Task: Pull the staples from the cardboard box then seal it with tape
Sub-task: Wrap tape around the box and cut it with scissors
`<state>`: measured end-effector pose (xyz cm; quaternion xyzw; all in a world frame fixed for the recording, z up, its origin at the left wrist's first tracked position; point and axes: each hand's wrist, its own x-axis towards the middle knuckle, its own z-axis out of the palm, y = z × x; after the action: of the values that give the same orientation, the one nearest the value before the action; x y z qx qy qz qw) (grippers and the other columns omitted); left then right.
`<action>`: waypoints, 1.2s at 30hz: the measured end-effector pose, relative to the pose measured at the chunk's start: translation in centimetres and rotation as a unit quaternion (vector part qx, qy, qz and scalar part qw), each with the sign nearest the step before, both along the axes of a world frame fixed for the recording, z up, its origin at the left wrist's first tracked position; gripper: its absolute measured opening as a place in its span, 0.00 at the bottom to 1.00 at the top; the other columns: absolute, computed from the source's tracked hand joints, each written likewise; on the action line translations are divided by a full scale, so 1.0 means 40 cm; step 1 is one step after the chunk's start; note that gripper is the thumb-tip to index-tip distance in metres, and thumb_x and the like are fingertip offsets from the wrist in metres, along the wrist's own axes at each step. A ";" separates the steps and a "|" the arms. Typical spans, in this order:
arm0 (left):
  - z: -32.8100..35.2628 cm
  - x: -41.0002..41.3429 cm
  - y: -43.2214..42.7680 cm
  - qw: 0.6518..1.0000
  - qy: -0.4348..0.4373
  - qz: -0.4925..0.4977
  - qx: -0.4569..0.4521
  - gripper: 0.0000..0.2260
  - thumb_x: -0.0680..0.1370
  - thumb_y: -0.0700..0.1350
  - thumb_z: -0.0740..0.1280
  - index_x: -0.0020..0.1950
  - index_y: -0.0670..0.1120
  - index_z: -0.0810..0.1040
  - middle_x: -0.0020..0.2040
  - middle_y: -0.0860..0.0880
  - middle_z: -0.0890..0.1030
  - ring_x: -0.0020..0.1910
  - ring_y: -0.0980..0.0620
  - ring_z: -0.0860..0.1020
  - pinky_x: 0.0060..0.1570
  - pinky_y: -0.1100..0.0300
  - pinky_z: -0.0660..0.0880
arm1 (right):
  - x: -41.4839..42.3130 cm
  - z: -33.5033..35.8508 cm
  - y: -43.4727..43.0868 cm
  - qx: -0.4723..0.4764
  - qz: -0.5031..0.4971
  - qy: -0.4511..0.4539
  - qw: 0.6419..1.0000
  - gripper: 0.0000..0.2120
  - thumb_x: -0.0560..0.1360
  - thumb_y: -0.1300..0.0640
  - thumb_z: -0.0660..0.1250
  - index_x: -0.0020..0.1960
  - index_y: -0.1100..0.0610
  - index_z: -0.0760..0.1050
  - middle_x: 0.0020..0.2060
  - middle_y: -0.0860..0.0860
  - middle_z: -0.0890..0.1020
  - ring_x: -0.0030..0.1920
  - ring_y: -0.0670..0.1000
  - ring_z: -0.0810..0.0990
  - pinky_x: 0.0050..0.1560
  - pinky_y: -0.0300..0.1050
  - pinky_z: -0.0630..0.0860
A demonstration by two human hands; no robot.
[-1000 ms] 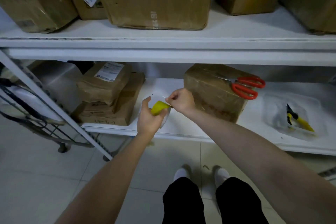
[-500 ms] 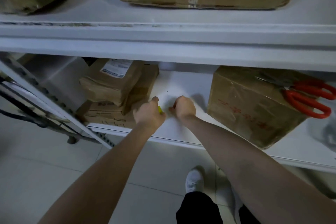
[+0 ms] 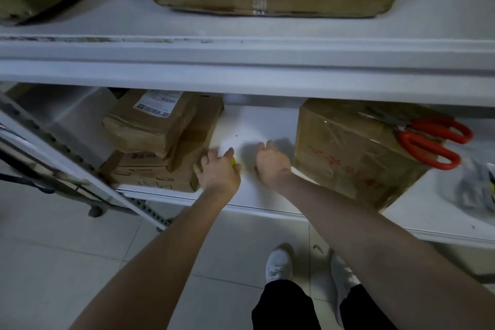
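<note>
Storage rack, lower shelf (image 3: 257, 203), front edge: left hand (image 3: 218, 171) now down on the shelf, gripping the yellow tape roll (image 3: 233, 161), which was raised a second ago; taping looks paused. Right hand (image 3: 272, 166) just beside it, curled, hold indiscernible. Cardboard box (image 3: 348, 158) toward the right end, red scissors (image 3: 431, 139) on top.

red marks on the cardboard box (image 3: 356, 158) and the parcel label (image 3: 158, 102) are unreadable.
</note>
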<state>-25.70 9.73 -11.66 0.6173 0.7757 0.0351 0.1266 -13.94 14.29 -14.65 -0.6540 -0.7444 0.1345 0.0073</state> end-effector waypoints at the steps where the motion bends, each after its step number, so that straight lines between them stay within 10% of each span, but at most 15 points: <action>1: 0.004 0.008 -0.002 1.000 0.003 0.002 0.004 0.22 0.80 0.52 0.59 0.74 0.55 0.61 0.71 0.43 0.64 0.71 0.41 0.60 0.72 0.38 0.54 | 0.009 0.007 -0.020 0.000 0.019 0.025 1.000 0.22 0.75 0.66 0.62 0.67 0.64 0.62 0.64 0.60 0.67 0.58 0.64 0.77 0.52 0.52 0.75; 9: 0.100 0.119 -0.070 0.987 -0.098 -0.019 0.130 0.22 0.74 0.38 0.62 0.69 0.47 0.70 0.68 0.44 0.68 0.67 0.41 0.65 0.62 0.51 0.67 | 0.109 0.219 -0.166 0.262 0.054 0.182 0.946 0.08 0.73 0.62 0.63 0.52 0.57 0.76 0.48 0.54 0.78 0.40 0.61 0.80 0.33 0.49 0.72; 15: 0.177 0.279 -0.161 0.981 -0.137 -0.066 0.123 0.17 0.74 0.38 0.62 0.63 0.47 0.74 0.62 0.44 0.71 0.62 0.42 0.71 0.55 0.53 0.71 | 0.290 0.369 -0.286 0.436 0.044 0.085 0.895 0.10 0.69 0.60 0.59 0.46 0.57 0.78 0.42 0.53 0.79 0.42 0.56 0.78 0.29 0.45 0.72; 21: 0.223 0.397 -0.215 0.965 -0.203 -0.103 0.131 0.15 0.74 0.38 0.62 0.58 0.46 0.79 0.58 0.44 0.77 0.58 0.44 0.75 0.53 0.59 0.72 | 0.485 0.443 -0.322 0.233 -0.175 -0.035 0.956 0.19 0.74 0.52 0.65 0.62 0.59 0.73 0.58 0.57 0.76 0.61 0.59 0.72 0.57 0.50 0.70; 27: 0.246 0.455 -0.218 0.952 -0.277 -0.107 0.080 0.11 0.76 0.38 0.63 0.54 0.47 0.81 0.56 0.50 0.81 0.57 0.49 0.77 0.53 0.64 0.70 | 0.573 0.449 -0.279 0.070 -0.223 -0.025 0.972 0.34 0.67 0.31 0.67 0.62 0.56 0.73 0.56 0.56 0.76 0.58 0.58 0.75 0.52 0.46 0.73; 36: 0.256 0.467 -0.220 0.923 -0.376 -0.077 0.022 0.06 0.77 0.39 0.65 0.46 0.48 0.81 0.51 0.49 0.80 0.56 0.49 0.77 0.57 0.60 0.72 | 0.606 0.474 -0.273 0.035 -0.103 -0.056 0.993 0.17 0.73 0.40 0.63 0.43 0.54 0.73 0.43 0.52 0.78 0.45 0.54 0.75 0.43 0.43 0.73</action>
<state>-7.01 0.94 -1.42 0.6193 0.6204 0.2712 0.3975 10.28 3.37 4.32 -0.7326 -0.6770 0.0701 0.0029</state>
